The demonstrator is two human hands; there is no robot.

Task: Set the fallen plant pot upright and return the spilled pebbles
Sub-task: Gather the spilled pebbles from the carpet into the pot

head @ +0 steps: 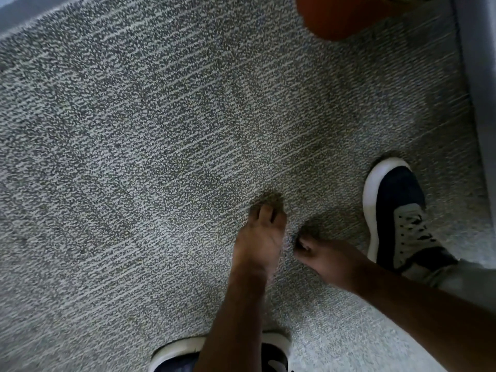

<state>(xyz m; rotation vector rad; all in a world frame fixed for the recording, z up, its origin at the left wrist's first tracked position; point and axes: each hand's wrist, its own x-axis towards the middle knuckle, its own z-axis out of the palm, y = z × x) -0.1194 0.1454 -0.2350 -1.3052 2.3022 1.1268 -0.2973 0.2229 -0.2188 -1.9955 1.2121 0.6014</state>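
The terracotta plant pot is at the top edge, right of centre. It is cut off by the frame, so I cannot tell whether it stands or lies. No pebbles show clearly on the speckled carpet. My left hand reaches down with its fingers stretched out, the tips touching the carpet. Just to its right, my right hand is low over the carpet with its fingers curled inward. Blur hides whether anything is inside them.
Grey speckled carpet fills the view. One dark shoe with a white sole stands right of my hands, and another is at the bottom edge. A grey wall or furniture panel runs down the right side.
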